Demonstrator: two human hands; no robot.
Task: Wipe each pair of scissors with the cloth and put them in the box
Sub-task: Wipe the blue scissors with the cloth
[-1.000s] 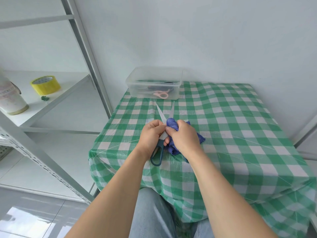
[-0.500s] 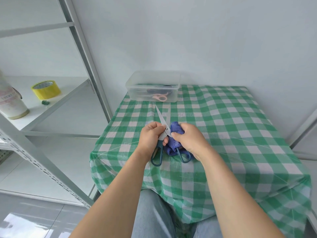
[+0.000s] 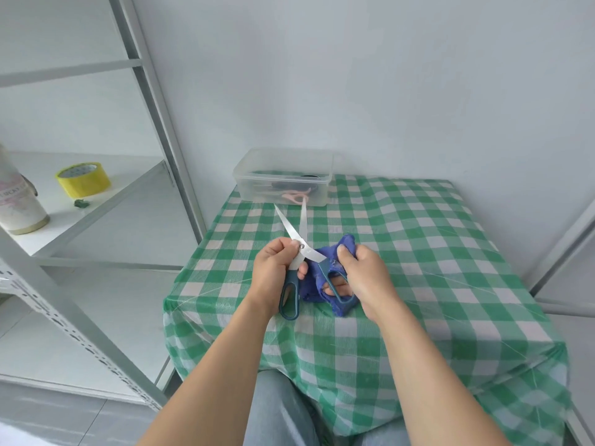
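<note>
A pair of teal-handled scissors (image 3: 291, 231) is held over the middle of the table, blades spread and pointing away toward the box. My left hand (image 3: 273, 272) grips the left handle just below the pivot. My right hand (image 3: 363, 275) holds the blue cloth (image 3: 314, 281) bunched around the right handle, fingers through its loop. A clear plastic box (image 3: 283, 175) stands at the table's far left edge, with pink-handled scissors (image 3: 297, 197) and dark items inside.
The table wears a green-and-white checked cover (image 3: 418, 252). A white metal shelf (image 3: 96, 194) stands to the left, holding a roll of yellow tape (image 3: 83, 179) and a white container (image 3: 19, 204). A wall runs close behind and to the right.
The scissor blades have opened wider. My right hand slid the cloth down from the blades onto the right handle.
</note>
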